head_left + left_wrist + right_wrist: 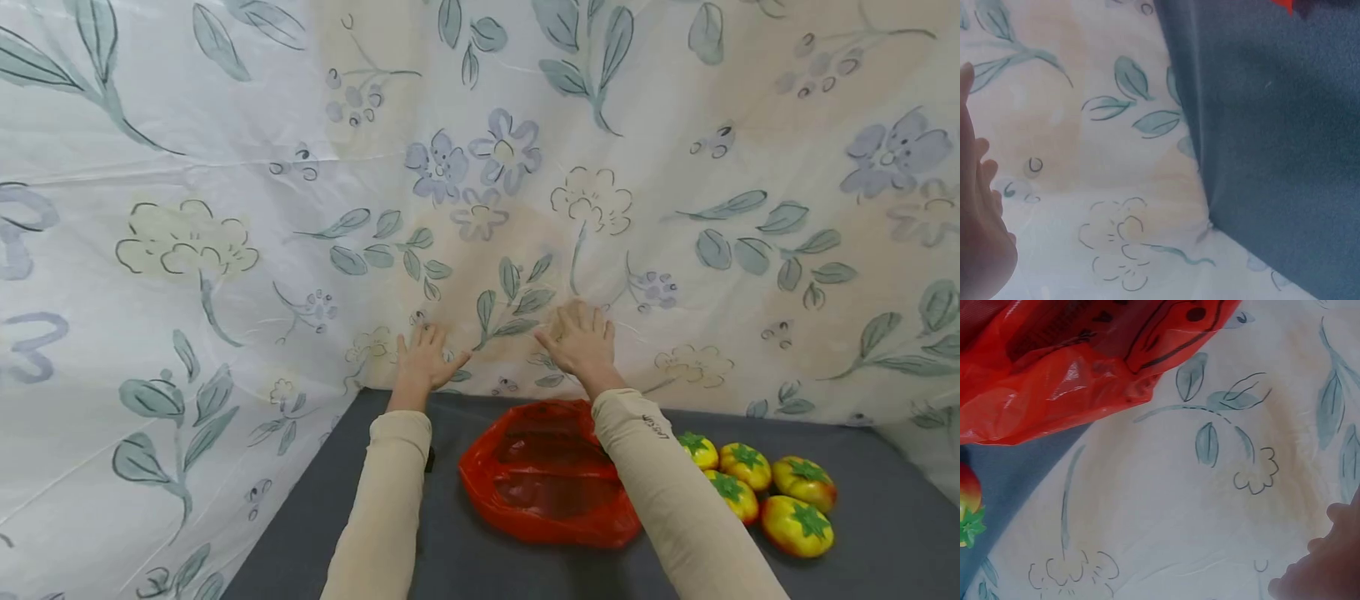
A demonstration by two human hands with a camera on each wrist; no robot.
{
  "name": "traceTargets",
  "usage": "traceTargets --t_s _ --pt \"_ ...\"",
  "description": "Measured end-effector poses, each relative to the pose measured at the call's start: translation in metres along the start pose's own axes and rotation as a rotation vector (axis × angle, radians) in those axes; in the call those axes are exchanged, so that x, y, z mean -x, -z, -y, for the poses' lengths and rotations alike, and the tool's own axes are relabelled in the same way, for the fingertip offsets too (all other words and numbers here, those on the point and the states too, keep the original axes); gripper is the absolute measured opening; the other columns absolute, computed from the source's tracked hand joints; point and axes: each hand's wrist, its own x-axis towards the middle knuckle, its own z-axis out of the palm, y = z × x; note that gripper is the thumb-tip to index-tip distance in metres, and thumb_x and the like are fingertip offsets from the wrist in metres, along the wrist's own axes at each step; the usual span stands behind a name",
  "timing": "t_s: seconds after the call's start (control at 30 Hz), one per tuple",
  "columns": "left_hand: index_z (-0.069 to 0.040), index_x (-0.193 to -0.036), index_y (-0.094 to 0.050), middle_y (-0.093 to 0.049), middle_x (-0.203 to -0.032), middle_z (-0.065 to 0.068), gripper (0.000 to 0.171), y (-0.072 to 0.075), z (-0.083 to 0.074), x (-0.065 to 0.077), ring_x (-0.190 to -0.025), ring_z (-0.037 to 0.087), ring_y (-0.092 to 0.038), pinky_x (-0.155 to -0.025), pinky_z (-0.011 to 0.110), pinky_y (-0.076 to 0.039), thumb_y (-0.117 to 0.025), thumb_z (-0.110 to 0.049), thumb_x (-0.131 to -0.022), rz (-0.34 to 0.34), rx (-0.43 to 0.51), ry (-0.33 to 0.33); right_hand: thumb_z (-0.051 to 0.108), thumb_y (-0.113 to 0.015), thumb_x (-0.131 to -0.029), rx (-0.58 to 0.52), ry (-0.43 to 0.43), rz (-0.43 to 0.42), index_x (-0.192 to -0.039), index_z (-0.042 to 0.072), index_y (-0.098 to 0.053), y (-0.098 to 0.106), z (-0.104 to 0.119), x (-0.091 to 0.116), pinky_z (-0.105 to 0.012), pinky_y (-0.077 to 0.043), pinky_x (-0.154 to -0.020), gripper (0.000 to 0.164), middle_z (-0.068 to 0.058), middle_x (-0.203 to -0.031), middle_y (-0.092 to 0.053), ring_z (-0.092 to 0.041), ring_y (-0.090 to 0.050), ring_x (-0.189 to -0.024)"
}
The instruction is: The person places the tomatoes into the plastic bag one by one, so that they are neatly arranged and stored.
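Both bare hands reach forward in the head view, fingers spread, holding nothing. The left hand [426, 360] is in front of the flowered cloth [517, 250], left of a red plastic bag [513, 521]. Beyond the bag's far edge, the right hand [583, 343] is raised before the same cloth. Whether either palm touches the cloth, I cannot tell. The bag lies on the dark grey tabletop with its mouth spread wide. Parts of the hands show at the edges of the wrist views, the left fingers [985, 165] at the left and the right fingers [1316, 559] at lower right.
Several yellow-and-red fruits with green star-shaped tops [797, 527] sit on the grey table [885, 517], right of the bag and partly behind the right sleeve. A small black object [430, 459] peeks out beside the left sleeve. Flowered cloth encloses the table's back and sides.
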Motion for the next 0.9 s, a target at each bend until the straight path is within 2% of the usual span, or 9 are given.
traceTargets --t_s 0.27,0.4,0.53,0.67,0.77,0.9 --pt "-0.008 -0.152 -0.023 -0.02 -0.156 0.012 0.078 -0.002 -0.002 -0.002 -0.143 0.032 -0.005 -0.11 0.059 0.0 -0.036 -0.061 -0.095 -0.021 -0.013 -0.016 0.058 -0.029 -0.098 -0.003 -0.008 -0.02 -0.152 0.007 -0.021 0.004 -0.004 0.003 -0.059 0.002 -0.109 0.074 -0.02 -0.156 -0.003 -0.045 0.003 -0.14" --pt "-0.009 -0.152 -0.022 -0.019 -0.156 0.013 0.079 -0.007 -0.001 -0.001 -0.143 0.033 -0.007 -0.109 0.06 0.0 -0.035 -0.061 -0.095 -0.016 -0.001 -0.021 0.054 -0.029 -0.099 -0.107 -0.003 -0.029 -0.153 0.008 -0.017 0.003 -0.006 0.002 -0.06 -0.001 -0.109 0.072 -0.022 -0.156 -0.002 -0.047 0.002 -0.139" --pt "-0.01 -0.153 -0.022 -0.019 -0.156 0.013 0.078 -0.011 0.002 0.003 -0.143 0.034 -0.008 -0.109 0.06 0.002 -0.034 -0.061 -0.095 -0.007 0.045 -0.013 0.047 -0.033 -0.101 -0.349 0.043 -0.071 -0.152 0.004 -0.015 0.003 -0.005 0.002 -0.06 -0.006 -0.109 0.069 -0.027 -0.154 -0.007 -0.049 -0.004 -0.138" --pt "-0.008 -0.152 -0.021 -0.018 -0.156 0.014 0.076 -0.012 0.002 0.006 -0.143 0.034 -0.008 -0.109 0.06 0.001 -0.036 -0.058 -0.096 -0.006 0.107 -0.042 0.043 -0.033 -0.102 -0.616 0.095 -0.108 -0.152 0.001 -0.014 0.009 -0.01 0.006 -0.058 -0.01 -0.11 0.067 -0.027 -0.153 -0.011 -0.046 -0.008 -0.139" --pt "-0.008 -0.153 -0.02 -0.017 -0.156 0.015 0.075 -0.014 0.002 0.006 -0.143 0.034 -0.007 -0.109 0.06 0.0 -0.037 -0.055 -0.097 0.003 0.158 -0.067 0.047 -0.03 -0.102 -0.801 0.096 -0.091 -0.153 0.004 -0.01 0.016 -0.018 0.01 -0.054 -0.01 -0.111 0.07 -0.021 -0.156 -0.009 -0.039 -0.007 -0.141" --pt "-0.009 -0.153 -0.02 -0.016 -0.157 0.014 0.074 -0.022 0.002 0.008 -0.143 0.035 -0.007 -0.11 0.058 -0.001 -0.038 -0.055 -0.097 0.002 0.192 -0.079 0.052 -0.028 -0.101 -1.063 0.047 -0.058 -0.154 0.008 -0.004 0.02 -0.027 0.014 -0.051 -0.012 -0.112 0.073 -0.015 -0.158 -0.005 -0.034 -0.007 -0.142"
